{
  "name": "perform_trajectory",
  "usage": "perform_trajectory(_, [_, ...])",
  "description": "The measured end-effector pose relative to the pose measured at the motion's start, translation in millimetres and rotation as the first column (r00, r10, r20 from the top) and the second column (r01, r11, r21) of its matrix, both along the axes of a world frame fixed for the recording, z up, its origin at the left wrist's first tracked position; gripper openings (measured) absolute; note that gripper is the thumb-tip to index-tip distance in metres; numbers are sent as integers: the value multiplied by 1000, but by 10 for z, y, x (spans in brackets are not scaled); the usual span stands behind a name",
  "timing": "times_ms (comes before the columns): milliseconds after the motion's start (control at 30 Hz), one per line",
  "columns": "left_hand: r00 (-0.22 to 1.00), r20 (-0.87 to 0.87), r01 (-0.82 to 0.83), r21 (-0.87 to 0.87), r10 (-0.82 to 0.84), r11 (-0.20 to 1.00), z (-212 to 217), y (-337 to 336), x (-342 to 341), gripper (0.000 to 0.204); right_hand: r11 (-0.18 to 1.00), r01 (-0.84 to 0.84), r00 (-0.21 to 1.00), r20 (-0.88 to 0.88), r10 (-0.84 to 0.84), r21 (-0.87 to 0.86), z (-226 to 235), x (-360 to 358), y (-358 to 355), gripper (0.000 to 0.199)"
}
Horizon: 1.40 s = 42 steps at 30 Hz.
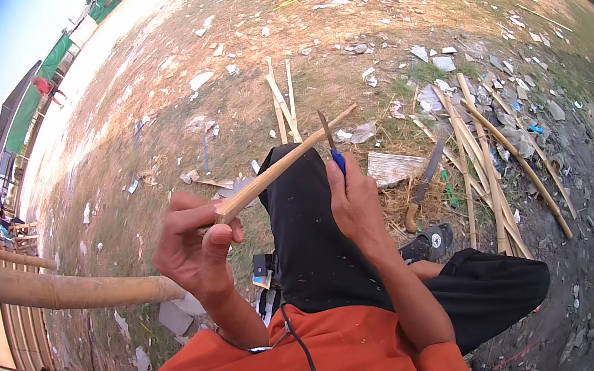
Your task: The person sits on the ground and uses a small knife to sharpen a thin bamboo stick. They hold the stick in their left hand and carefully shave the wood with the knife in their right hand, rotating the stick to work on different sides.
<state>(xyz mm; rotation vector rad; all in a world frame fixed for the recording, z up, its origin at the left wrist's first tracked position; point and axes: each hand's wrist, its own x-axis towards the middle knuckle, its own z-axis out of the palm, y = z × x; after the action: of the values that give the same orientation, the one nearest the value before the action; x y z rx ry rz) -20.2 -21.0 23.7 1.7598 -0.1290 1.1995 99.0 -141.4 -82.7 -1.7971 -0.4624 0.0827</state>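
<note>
Pinching the thick near end of a bamboo strip (267, 177) between thumb and fingers, my left grip (199, 240) holds it slanting up and away over my black trousers (326, 244), its narrow end past my raised knee. My right grip (358, 201) is wrapped around the blue handle of a knife (337, 162), the blade crossing the strip toward its far end; I cannot tell whether the edge is biting or only near it. I judge this piece to be midway through trimming: it is split to a slender length with a pale face showing, but its squared near end looks rough, and how much shaving is left I cannot tell. Beyond my right hand, a machete (430, 172) lies beside a whitish board (393, 170), in neither grip. Farther right lies a loose heap of pale strips (500, 218), split but probably not yet smoothed, with a browner pole (522, 161) across it. A few more strips (283, 104) lie past my knee. Far left stands green sheeting (24, 119).
</note>
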Motion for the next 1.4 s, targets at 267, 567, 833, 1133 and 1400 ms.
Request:
perform_trajectory(267, [1000, -18, 21, -109, -23, 994, 44, -23, -51, 30, 940, -320, 919, 279, 277, 119, 944, -748, -221, 13])
perform_trajectory(567, [1000, -24, 14, 36, -14, 999, 10, 8, -49, 27, 967, -254, 928, 284, 242, 6, 937, -841, -251, 14])
perform_trajectory(833, [999, -16, 32, -34, -33, 999, 21, -37, -67, 25, 963, -262, 925, 301, 232, 64, 943, -845, -243, 14])
perform_trajectory(1133, [999, -18, 34, -60, -35, 998, 49, -60, -48, 25, 962, -269, 931, 269, 248, 46, 905, -833, -276, 15])
perform_trajectory(1400, [999, -13, 49, -106, -50, 993, 91, -134, -21, 25, 954, -288, 922, 295, 252, 82, 963, -873, -332, 15])
